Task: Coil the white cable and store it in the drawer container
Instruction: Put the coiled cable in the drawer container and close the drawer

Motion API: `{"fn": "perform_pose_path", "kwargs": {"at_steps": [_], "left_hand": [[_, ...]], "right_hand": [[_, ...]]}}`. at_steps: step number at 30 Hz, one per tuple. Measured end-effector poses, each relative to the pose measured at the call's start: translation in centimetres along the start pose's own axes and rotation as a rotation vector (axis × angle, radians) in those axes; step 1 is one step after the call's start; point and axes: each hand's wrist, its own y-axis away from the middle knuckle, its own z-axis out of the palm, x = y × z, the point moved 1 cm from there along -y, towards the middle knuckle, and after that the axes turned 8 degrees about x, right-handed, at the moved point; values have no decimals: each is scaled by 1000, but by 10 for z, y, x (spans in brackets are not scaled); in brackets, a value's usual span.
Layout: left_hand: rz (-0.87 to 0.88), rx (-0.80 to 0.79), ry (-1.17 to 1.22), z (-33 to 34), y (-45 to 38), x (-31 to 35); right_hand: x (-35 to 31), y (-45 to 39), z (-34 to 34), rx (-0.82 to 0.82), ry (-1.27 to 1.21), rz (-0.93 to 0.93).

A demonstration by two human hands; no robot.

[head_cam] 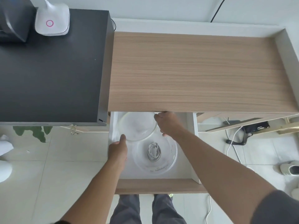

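Far left: black desk (48, 70) w/ a white lamp base (52, 21) on its back corner, not involved. Next, the left hand (117, 151) sits at the left wall of the open drawer (157, 185), thumb up on the near-left rim of a clear round lid (138, 126); fingers closed on that edge as far as I can tell. The lid is held tilted over the back half of the drawer, partly under the wooden desktop (194, 70).

Centre: the white cable (153, 151) is already coiled and lying inside the clear round container (155, 155), which rests on the drawer floor toward the front. The lid overlaps the container's back rim but isn't seated on it.

Right: the right hand (168, 123) pinches the lid's right edge, knuckles just below the desktop lip.

Looks like the closing step: lid on, then drawer shut. Risks, imo: lid is transparent, so misalignment is easy & it could go on skewed; a loop of cable springing up could get trapped under the rim; little headroom under the desktop, so the lid or knuckles may knock it; pressing down one-sided could slide the light container across the smooth drawer floor.
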Motion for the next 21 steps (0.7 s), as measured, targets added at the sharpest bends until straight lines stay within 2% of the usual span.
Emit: {"fn": "perform_pose_path", "kwargs": {"at_steps": [3, 6, 9, 17, 21], "left_hand": [[32, 3, 20, 8, -5, 4], [61, 24, 57, 13, 2, 2], [192, 18, -7, 10, 16, -2], [553, -15, -273, -16, 69, -31], [606, -26, -346, -17, 87, -56]], "right_hand": [[0, -5, 18, 27, -15, 11], [3, -3, 29, 131, 14, -13], [10, 9, 27, 192, -61, -33], [69, 91, -15, 193, -131, 23], [107, 122, -19, 135, -124, 102]]}}
